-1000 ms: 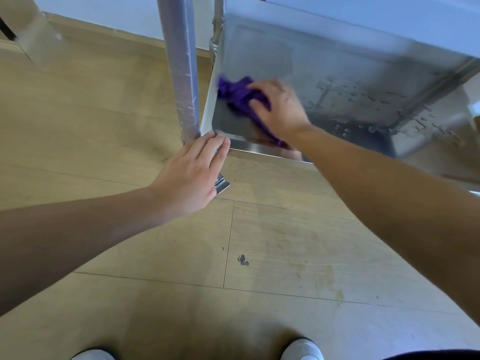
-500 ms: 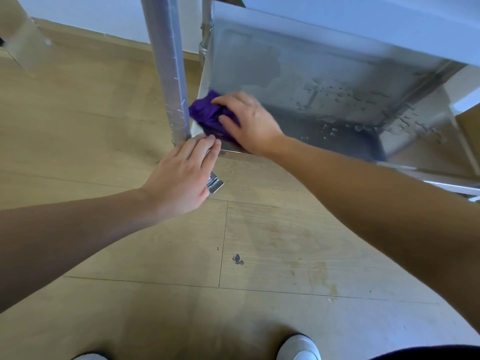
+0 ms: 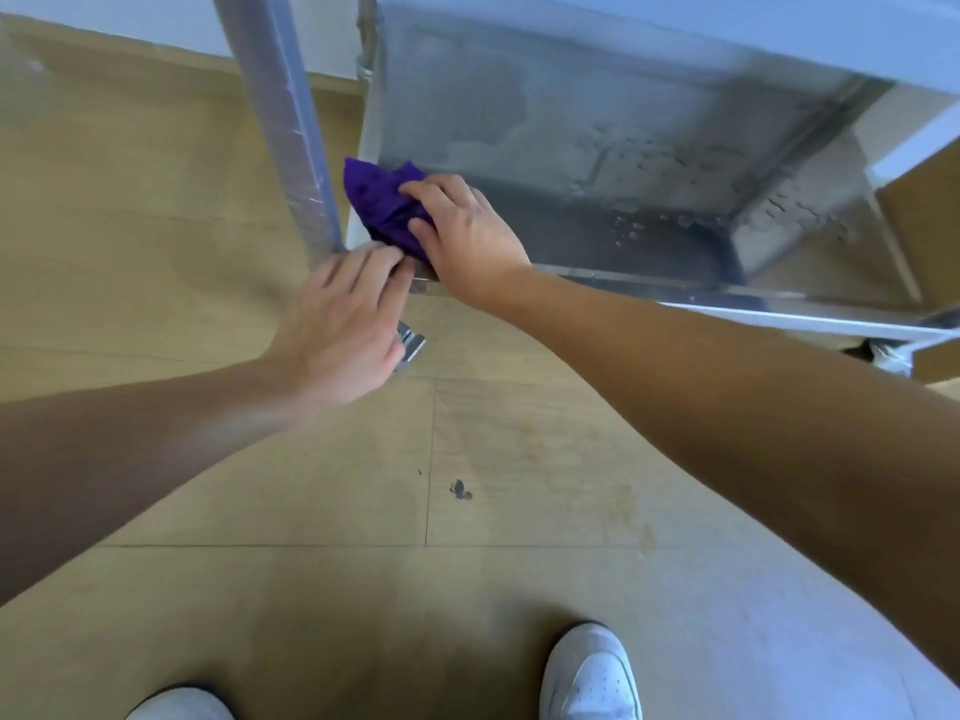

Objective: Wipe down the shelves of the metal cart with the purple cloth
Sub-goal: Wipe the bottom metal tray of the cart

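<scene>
The right hand [image 3: 467, 236] held the bunched purple cloth [image 3: 382, 200] with its fingers curled over it, pressing it down at the near left corner of the lower metal shelf [image 3: 519, 122], just beside the upright post [image 3: 283, 122]. The left hand [image 3: 343, 330] lay flat, fingers straight and close together, their tips on the shelf's front rim at that same corner, close to the cloth. Water drops [image 3: 649, 163] beaded the shelf toward its right side, and two white shoes [image 3: 592, 672] stood on the wooden floor [image 3: 311, 589] below.
</scene>
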